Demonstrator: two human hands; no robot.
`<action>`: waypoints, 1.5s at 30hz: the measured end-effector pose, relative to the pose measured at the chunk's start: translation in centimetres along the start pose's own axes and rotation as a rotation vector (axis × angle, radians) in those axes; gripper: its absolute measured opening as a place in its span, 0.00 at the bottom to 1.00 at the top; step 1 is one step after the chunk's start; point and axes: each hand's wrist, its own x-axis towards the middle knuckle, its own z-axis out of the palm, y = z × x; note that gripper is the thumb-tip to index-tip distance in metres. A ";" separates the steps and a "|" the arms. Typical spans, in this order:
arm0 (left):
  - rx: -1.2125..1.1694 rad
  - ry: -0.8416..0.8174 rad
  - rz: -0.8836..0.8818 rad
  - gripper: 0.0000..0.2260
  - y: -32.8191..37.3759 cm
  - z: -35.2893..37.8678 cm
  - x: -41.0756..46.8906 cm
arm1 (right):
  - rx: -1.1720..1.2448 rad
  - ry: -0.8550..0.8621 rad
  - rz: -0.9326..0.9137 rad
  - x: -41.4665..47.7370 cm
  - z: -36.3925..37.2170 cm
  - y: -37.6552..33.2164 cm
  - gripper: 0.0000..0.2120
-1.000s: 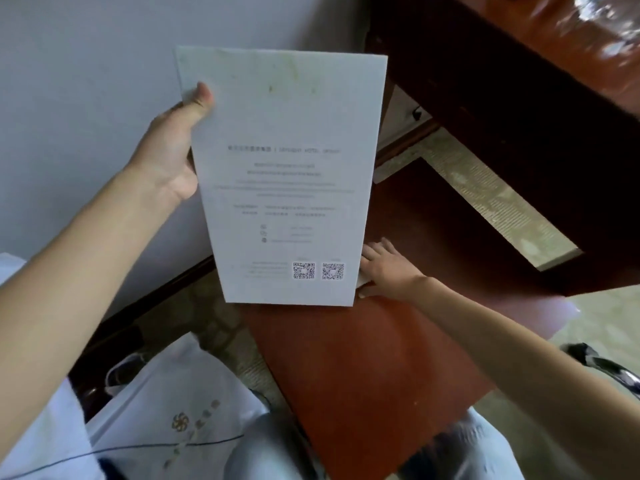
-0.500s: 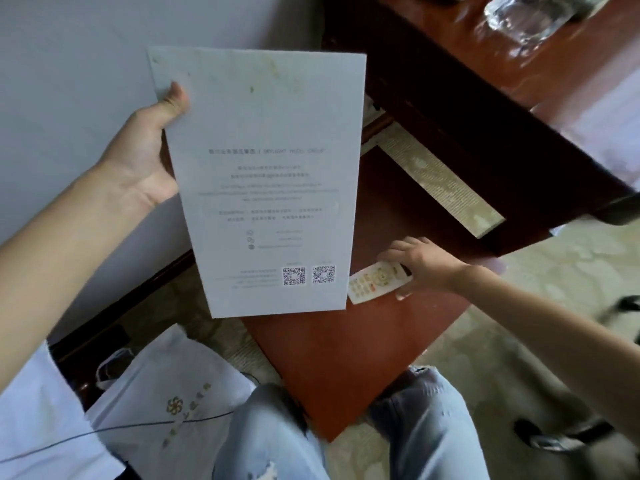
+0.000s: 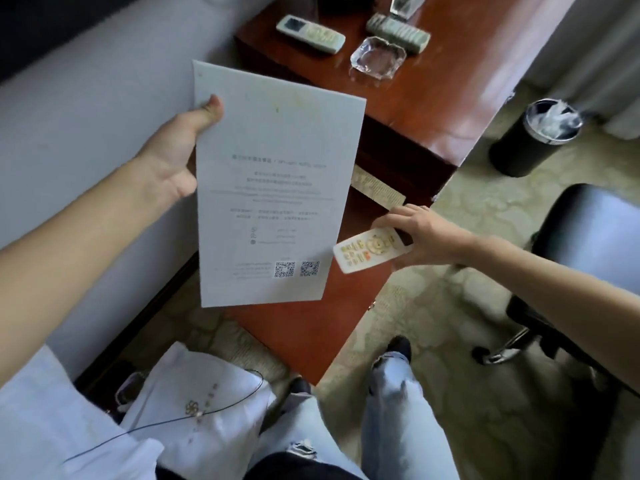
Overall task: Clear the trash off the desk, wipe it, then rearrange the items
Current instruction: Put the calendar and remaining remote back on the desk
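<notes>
Red-brown wood takes up most of your view: the desk (image 3: 433, 109) carries only a screen remote (image 3: 310, 33), a grey remote (image 3: 398, 32) and a glass ashtray (image 3: 377, 58) near its far end. No loose rubbish shows there, so the clearing looks largely done. Whether it has been wiped cannot be told, and rearranging seems to be the step in hand. Below it a lower board (image 3: 311, 327) juts toward your legs. Your left hand (image 3: 173, 150) grips the large white card (image 3: 270, 188) by its left edge, thumb on the printed face, fingers hidden behind. It is held in the air between you and the desk, long axis running up and down the view, codes at the bottom. A black bin (image 3: 530, 143) with a pale liner stands on the floor right of the desk. Your right hand (image 3: 422, 233) has its fingers curled round the near end of the held remote (image 3: 370, 251), above the board's right edge. That remote lies across the view, buttons up, its free end sloping down-left, just beside the card's lower corner.
</notes>
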 end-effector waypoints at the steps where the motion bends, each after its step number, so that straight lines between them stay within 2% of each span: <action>1: 0.005 -0.001 -0.005 0.19 0.3 1.2 0.2 | 0.002 0.040 -0.005 -0.7 -1.0 0.3 0.34; 5: 0.029 0.024 -0.020 0.15 1.4 7.2 1.6 | -0.011 0.148 -0.047 -3.1 -5.4 3.6 0.32; 11: 0.030 0.067 0.055 0.13 2.3 17.4 4.7 | 0.050 0.150 -0.044 -5.9 -11.7 11.8 0.35; 15: -0.036 0.146 0.092 0.06 3.4 23.2 7.0 | 0.018 0.176 -0.058 -6.3 -15.7 17.3 0.37; 18: -0.106 0.197 0.092 0.08 5.1 26.4 8.9 | 0.027 0.204 -0.073 -5.7 -19.1 20.3 0.36; 21: -0.148 0.221 0.060 0.10 7.1 28.4 11.8 | 0.016 0.215 -0.111 -4.1 -22.3 23.5 0.34; 28: -0.042 0.231 -0.034 0.10 14.3 31.6 20.1 | 0.001 0.223 -0.207 1.3 -30.7 30.5 0.36; 34: -0.134 0.227 0.058 0.10 20.4 36.1 27.5 | 0.034 0.256 -0.210 5.0 -38.2 35.8 0.35; 39: -0.191 0.191 0.139 0.19 22.4 39.3 33.5 | -0.008 0.212 -0.236 8.1 -42.1 40.8 0.35; 43: -0.280 0.271 0.175 0.17 22.3 40.9 37.5 | -0.029 0.139 -0.306 11.6 -44.1 44.6 0.35; 45: -0.319 0.317 0.169 0.12 22.1 41.6 39.4 | -0.053 0.091 -0.373 13.7 -45.3 46.3 0.36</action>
